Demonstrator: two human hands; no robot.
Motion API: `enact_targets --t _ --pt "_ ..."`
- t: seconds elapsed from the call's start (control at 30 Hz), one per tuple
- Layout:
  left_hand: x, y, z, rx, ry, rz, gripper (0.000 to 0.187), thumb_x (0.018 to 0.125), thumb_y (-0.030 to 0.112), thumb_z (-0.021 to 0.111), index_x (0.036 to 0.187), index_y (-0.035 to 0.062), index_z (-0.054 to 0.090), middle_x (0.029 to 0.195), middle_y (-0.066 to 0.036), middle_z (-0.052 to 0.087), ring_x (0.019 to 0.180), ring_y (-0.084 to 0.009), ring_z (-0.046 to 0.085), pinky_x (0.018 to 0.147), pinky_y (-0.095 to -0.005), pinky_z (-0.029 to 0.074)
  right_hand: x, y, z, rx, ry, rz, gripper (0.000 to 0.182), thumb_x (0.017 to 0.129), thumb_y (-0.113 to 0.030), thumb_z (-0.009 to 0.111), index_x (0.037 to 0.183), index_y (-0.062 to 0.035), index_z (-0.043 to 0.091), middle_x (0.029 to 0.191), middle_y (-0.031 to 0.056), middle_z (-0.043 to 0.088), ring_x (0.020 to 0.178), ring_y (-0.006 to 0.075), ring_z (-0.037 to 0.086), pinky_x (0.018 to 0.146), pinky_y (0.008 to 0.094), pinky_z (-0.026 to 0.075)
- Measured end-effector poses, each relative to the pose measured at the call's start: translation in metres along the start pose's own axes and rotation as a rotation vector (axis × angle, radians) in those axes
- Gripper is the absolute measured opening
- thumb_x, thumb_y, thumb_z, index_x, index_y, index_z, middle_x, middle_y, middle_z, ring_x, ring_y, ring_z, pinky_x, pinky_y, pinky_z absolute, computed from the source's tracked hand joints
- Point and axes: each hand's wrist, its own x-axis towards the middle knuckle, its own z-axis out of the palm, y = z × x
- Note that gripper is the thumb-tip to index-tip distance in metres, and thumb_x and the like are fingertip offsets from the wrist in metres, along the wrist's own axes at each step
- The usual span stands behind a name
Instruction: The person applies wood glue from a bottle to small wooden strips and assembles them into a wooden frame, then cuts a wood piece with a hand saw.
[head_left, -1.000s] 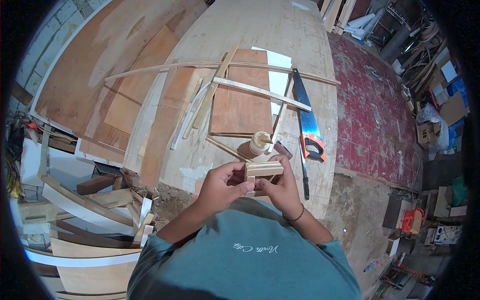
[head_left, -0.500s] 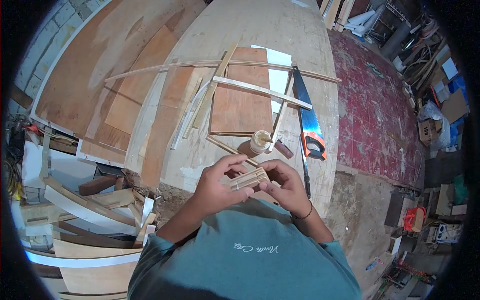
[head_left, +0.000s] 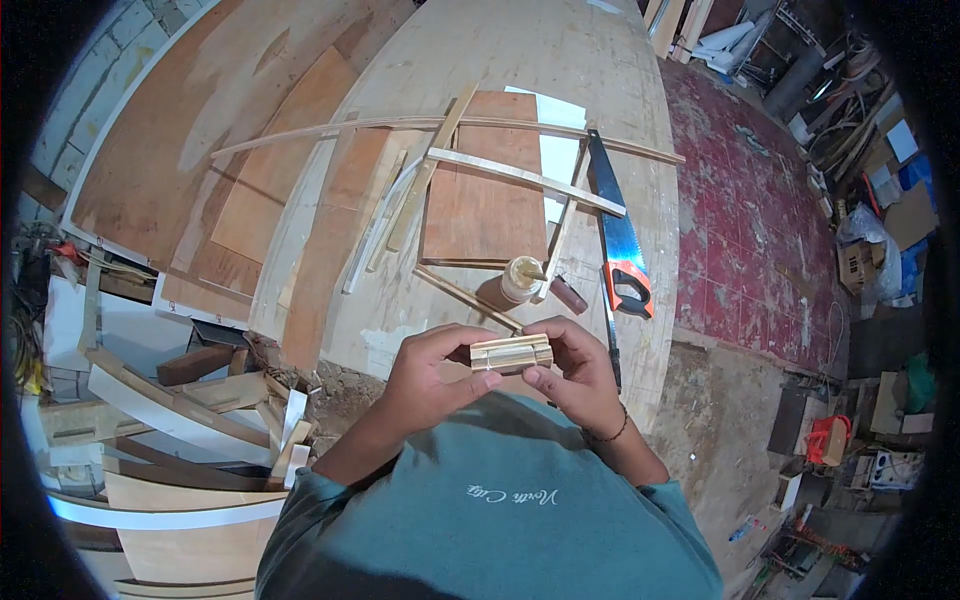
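Observation:
A small wooden piece [head_left: 511,354], made of several pale strips side by side, is held level in front of my chest. My left hand [head_left: 432,372] grips its left end, thumb along the near side. On the right end, the fingers and thumb of my right hand [head_left: 577,372] are closed. Just beyond the hands stands an open jar [head_left: 521,280] with a brush or stick in it. Beside the jar lies a small dark brown block [head_left: 569,295]. A thin wooden strip [head_left: 465,298] runs toward my fingers on the table.
On the worktable [head_left: 400,325] lie a brown wooden board [head_left: 485,215], crossed by long strips [head_left: 525,180], and a handsaw [head_left: 617,225] with an orange and black handle. Large plywood sheets [head_left: 150,170] are at left, above curved wooden frames [head_left: 180,400]. Red flooring [head_left: 745,210] is at right.
The wooden piece has turned from a slant to nearly level, showing its long side. Both hands have shifted slightly with it and still hold its ends.

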Motion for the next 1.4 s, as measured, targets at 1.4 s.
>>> enact_targets --t 1.4 --pt "-0.011 0.007 0.01 0.226 0.034 0.367 0.034 0.068 0.016 0.077 0.092 -0.0021 0.061 0.085 -0.014 0.064 0.076 -0.0245 0.063 0.068 -0.0333 0.05 -0.02 -0.005 0.008 -0.312 -0.026 -0.298 0.033 0.075 -0.011 0.069 0.103 0.002 0.057 0.098 0.0138 0.059 0.095 0.0239 0.058 0.087 0.035 0.045"
